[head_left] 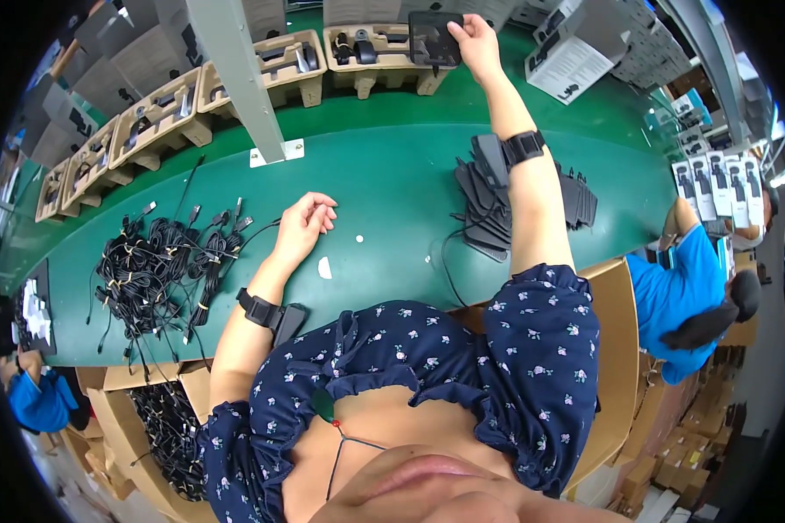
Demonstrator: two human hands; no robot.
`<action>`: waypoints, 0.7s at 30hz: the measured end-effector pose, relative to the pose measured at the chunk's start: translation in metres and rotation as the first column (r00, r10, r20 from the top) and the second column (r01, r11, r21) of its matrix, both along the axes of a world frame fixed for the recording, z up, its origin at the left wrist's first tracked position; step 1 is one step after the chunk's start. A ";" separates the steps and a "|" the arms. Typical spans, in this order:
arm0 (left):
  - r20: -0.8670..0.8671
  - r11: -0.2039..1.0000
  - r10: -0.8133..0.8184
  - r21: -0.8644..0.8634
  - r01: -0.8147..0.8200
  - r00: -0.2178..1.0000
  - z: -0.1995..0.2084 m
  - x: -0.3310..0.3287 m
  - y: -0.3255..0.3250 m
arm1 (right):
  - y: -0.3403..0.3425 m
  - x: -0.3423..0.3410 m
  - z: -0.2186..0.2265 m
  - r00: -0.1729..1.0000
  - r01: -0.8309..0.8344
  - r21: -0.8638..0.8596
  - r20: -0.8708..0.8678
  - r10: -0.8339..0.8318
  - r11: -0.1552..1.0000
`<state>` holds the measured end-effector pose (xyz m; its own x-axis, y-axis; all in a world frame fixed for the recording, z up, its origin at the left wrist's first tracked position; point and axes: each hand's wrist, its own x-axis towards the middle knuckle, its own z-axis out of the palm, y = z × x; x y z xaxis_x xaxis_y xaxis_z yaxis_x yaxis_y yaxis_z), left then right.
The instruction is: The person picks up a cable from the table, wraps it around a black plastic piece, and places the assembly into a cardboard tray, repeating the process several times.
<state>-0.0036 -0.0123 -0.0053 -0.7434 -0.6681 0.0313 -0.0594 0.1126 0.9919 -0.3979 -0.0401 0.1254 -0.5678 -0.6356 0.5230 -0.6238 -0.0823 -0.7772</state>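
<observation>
My right hand (pixel 477 44) reaches to the far side of the table and pinches a thin dark rectangular panel (pixel 434 39) by its right edge. The panel hangs over the right end of a brown molded pulp tray (pixel 384 55) that holds black parts. My left hand (pixel 303 225) rests on the green table, its fingers loosely bent and apart, nothing visible in it. Left of that hand lies a heap of bundled black cables (pixel 161 266). Under my right forearm, a pile of flat dark pieces (pixel 484 209) is partly hidden.
More pulp trays (pixel 157 122) form a row along the far left. A metal post (pixel 240 78) is fixed to the table. Below the table edge, a carton (pixel 118 418) holds more cables. White boxes (pixel 571 57) stand far right. Co-workers in blue (pixel 685 288) sit at both sides.
</observation>
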 end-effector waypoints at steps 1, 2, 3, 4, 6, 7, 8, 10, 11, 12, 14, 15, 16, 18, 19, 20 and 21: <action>-0.004 1.000 -0.017 0.003 0.017 1.000 0.002 -0.002 0.002 | -0.013 -0.010 0.001 1.000 -0.004 0.000 -0.004 0.004 1.000; -0.007 1.000 -0.025 0.006 0.025 1.000 0.004 -0.003 0.003 | -0.029 -0.020 -0.004 0.993 -0.073 -0.096 0.085 0.081 0.993; -0.013 0.999 -0.025 0.023 0.026 1.000 0.005 -0.002 0.004 | -0.042 -0.023 -0.008 0.972 -0.133 -0.195 0.166 0.167 0.972; -0.016 1.000 -0.013 0.024 0.014 1.000 0.005 -0.003 0.005 | -0.050 -0.028 -0.012 0.970 -0.145 -0.193 0.164 0.178 0.970; -0.004 0.999 -0.026 0.023 0.026 1.000 0.006 -0.002 0.007 | -0.061 -0.034 -0.018 0.996 -0.051 -0.015 0.075 0.052 0.999; -0.010 0.999 -0.030 0.021 0.030 1.000 0.007 -0.004 0.008 | -0.063 -0.038 -0.022 0.996 0.090 0.064 -0.017 -0.089 0.994; -0.002 0.999 0.003 0.032 -0.002 1.000 0.005 0.001 0.007 | -0.071 -0.024 -0.028 0.983 0.152 0.081 -0.112 -0.143 0.985; 0.008 1.000 -0.012 0.024 0.012 1.000 0.005 0.000 0.008 | -0.069 -0.035 -0.030 0.961 0.233 0.183 -0.195 -0.197 0.955; -0.004 1.000 -0.002 -0.005 0.002 1.000 0.003 0.006 0.007 | -0.070 -0.020 -0.030 0.935 0.296 0.264 -0.277 -0.222 0.918; 0.003 0.998 0.055 0.014 -0.055 0.998 0.003 0.010 0.007 | -0.068 -0.006 -0.028 0.902 0.357 0.331 -0.366 -0.230 0.873; -0.039 0.999 -0.019 -0.047 0.017 0.999 0.007 0.002 0.006 | -0.051 -0.023 -0.042 0.704 0.435 0.227 -0.689 -0.172 0.871; -0.050 0.999 0.017 -0.035 -0.018 0.999 0.006 -0.002 0.004 | -0.041 -0.032 -0.046 0.517 0.481 0.079 -0.830 -0.210 0.873; -0.036 0.998 0.017 -0.055 -0.019 0.999 0.004 0.004 0.005 | -0.043 -0.002 -0.040 0.598 0.525 0.154 -0.766 -0.234 0.837; -0.048 0.997 0.024 -0.078 -0.027 0.999 0.003 -0.004 0.006 | -0.031 0.018 -0.040 0.545 0.504 -0.110 -0.729 -0.415 0.856; -0.035 0.997 -0.007 -0.079 0.004 0.999 0.002 -0.002 0.006 | -0.029 0.037 -0.037 0.578 0.458 -0.159 -0.694 -0.429 0.874; -0.027 0.996 -0.037 -0.080 0.035 0.999 -0.001 -0.002 0.004 | -0.026 0.060 -0.037 0.575 0.286 -0.274 -0.718 -0.394 0.918; -0.026 0.997 0.026 -0.069 -0.028 0.999 -0.004 0.006 0.006 | -0.027 0.103 -0.037 0.708 0.097 -0.259 -0.660 -0.249 0.961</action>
<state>0.0023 -0.0067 -0.0095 -0.7236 -0.6834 0.0965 -0.0388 0.1799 0.9829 -0.2952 -0.0672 0.0885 -0.0980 -0.4066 0.9083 -0.9933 -0.0164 -0.1145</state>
